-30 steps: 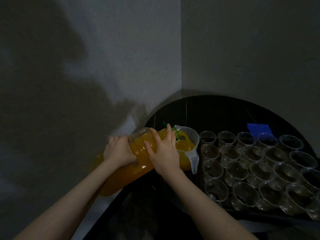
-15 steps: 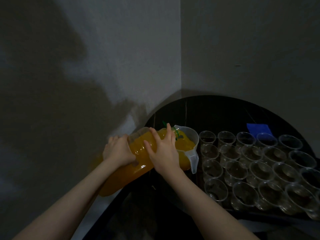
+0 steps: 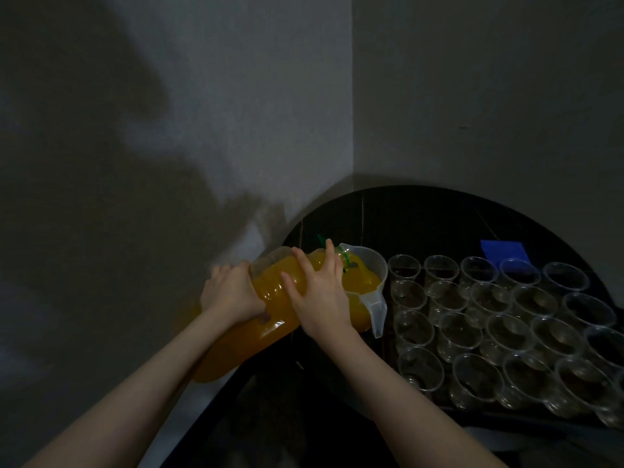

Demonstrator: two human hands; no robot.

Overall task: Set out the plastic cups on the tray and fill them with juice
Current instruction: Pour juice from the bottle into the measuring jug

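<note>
A large clear bottle of orange juice (image 3: 270, 298) lies tilted, its green-capped neck over a clear plastic jug (image 3: 368, 285) that holds orange juice. My left hand (image 3: 229, 293) grips the bottle's handle on its left side. My right hand (image 3: 320, 295) lies over the bottle's upper part with fingers spread and curled round it. To the right of the jug, several empty clear plastic cups (image 3: 499, 325) stand in rows on a dark tray (image 3: 506, 415).
All of this stands on a round black table (image 3: 422, 217) in a room corner, with grey walls on the left and behind. A blue flat piece (image 3: 504, 250) lies behind the cups. The light is dim.
Both hands and the bottle have stayed almost in place; the bottle's rear end sits slightly higher and the juice level in the jug looks a little higher.
</note>
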